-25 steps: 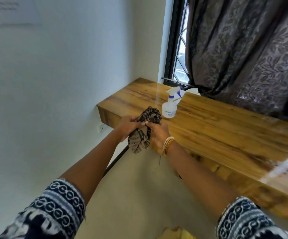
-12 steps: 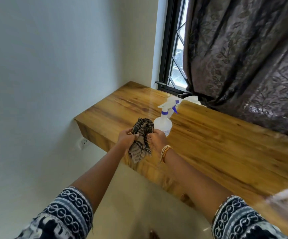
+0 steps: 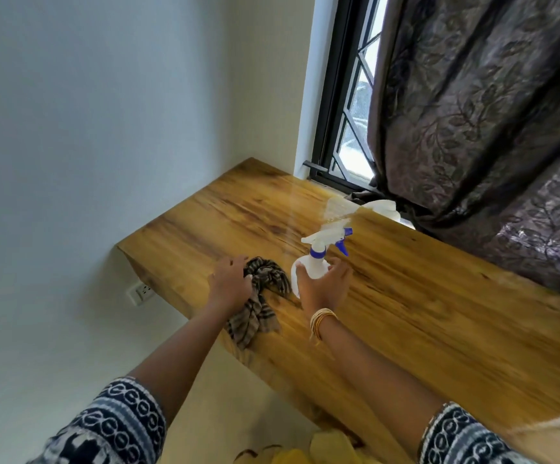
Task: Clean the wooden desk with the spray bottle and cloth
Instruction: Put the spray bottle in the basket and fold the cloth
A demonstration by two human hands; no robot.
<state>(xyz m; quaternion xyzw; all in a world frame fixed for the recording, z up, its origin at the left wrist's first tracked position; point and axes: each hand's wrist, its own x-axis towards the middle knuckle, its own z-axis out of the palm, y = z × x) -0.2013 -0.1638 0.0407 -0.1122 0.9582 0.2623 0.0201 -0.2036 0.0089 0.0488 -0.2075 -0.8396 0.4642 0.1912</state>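
A pale wall (image 3: 88, 128) fills the left of the view, and a dark leaf-patterned curtain (image 3: 489, 112) hangs over the right, partly covering a black-framed window (image 3: 342, 112) with a diagonal grille. Below them a glossy wooden counter (image 3: 439, 313) runs from the far corner by the window toward the near right, its short left end standing clear of the wall above a white wall socket (image 3: 140, 293).

A person in dark-and-white patterned sleeves (image 3: 118, 426) reaches both arms over the counter's front edge. Near the front-left corner a striped brown cloth (image 3: 265, 286) lies bunched on the wood, one tail trailing to the front edge and just over it. The left hand (image 3: 230, 286) rests on the cloth's left side, fingers bent over the bunched part; whether that grip actually pinches the fabric cannot be told.

Just right of the cloth stands the upright white spray bottle (image 3: 308, 266), blue collar and blue trigger on top, nozzle pointing toward the window end. The right hand (image 3: 324, 288), gold bangles (image 3: 320, 321) at the wrist, has its grip wrapped round the bottle's body, thumb on the left side and fingers curling round the right.

A second pale plastic object (image 3: 382, 207) sits at the counter's back edge by the curtain hem; it is too blurred to identify.
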